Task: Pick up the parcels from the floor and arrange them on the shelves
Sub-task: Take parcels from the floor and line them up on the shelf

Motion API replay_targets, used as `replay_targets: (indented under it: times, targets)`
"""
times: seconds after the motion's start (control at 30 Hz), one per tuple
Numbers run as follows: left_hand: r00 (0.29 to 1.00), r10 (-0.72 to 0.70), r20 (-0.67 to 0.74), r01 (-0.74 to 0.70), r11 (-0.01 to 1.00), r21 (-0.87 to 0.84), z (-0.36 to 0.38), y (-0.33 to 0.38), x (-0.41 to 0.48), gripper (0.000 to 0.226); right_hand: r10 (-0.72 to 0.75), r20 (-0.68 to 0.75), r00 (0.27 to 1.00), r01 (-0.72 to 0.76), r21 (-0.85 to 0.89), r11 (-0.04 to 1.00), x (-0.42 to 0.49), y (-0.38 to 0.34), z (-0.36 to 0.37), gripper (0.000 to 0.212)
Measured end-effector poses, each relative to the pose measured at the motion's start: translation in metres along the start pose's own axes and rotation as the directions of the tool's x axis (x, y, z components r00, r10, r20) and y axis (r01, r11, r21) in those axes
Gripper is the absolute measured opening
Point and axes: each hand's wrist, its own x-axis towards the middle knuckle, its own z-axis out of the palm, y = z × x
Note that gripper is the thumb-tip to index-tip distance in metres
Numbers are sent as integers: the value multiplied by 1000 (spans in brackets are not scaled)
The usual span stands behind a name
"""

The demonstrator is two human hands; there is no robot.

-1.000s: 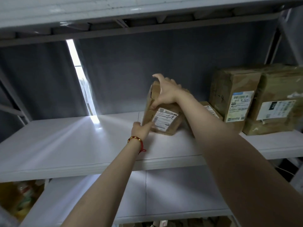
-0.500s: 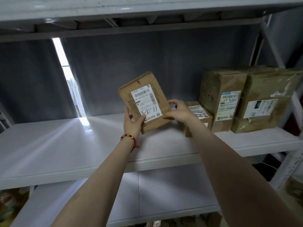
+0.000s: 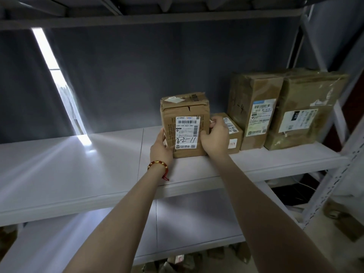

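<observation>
A brown cardboard parcel point(image 3: 185, 115) with a white barcode label stands upright on the white shelf point(image 3: 78, 164), label facing me. My left hand point(image 3: 160, 148), with a beaded bracelet on the wrist, holds its lower left edge. My right hand point(image 3: 215, 137) grips its right side. Just right of it sits a small low parcel point(image 3: 234, 134), partly hidden by my right hand. Further right stand two taller taped parcels, a narrow one point(image 3: 254, 107) and a wide one point(image 3: 303, 109).
The shelf's left half is bare, lit by a bright gap in the dark curtain point(image 3: 59, 81). A lower shelf point(image 3: 187, 223) lies beneath. A steel upright point(image 3: 334, 174) rises at the right. Parcels point(image 3: 187, 261) lie on the floor below.
The parcel was tilted and lifted in both hands; now it stands upright on the shelf beside the small parcel, label forward, with both hands still on it.
</observation>
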Motion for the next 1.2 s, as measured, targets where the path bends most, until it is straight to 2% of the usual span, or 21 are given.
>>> replay_targets:
  times: [0.13,0.23,0.37,0.53,0.7,0.77,0.83,0.97,1.2]
  targets:
    - [1000,-7,-24,8,999,41,10,-1,-5,53,22,-131,991,-17,44,999,-28,11,-5,34]
    - [998,-50,-24,51,997,65,14,-1,-11,47,40,-142,989,-36,31,999,-51,22,0,29]
    - [985,-170,-38,172,984,45,18,-5,-27,53,52,-148,988,-45,50,998,-81,30,7,28]
    - [983,-157,-91,153,987,-53,8,-10,-54,44,30,-106,994,-19,101,995,-119,31,21,26]
    - [983,-90,-162,67,988,-141,-22,-25,-81,12,-35,-65,997,44,145,988,-162,19,39,22]
    - [992,-49,-116,28,984,-174,-39,-32,-91,7,-54,-39,998,59,157,986,-180,14,47,21]
    - [997,-11,-70,-2,981,-192,-56,-37,-104,15,-50,-30,998,54,158,986,-200,10,56,22]
    - [1000,8,16,-5,987,-159,-88,-54,-134,19,50,-3,999,-49,127,991,-245,2,69,17]
    - [970,-120,210,133,990,-49,-138,-114,-194,12,219,209,953,-232,41,972,-336,-9,82,13]
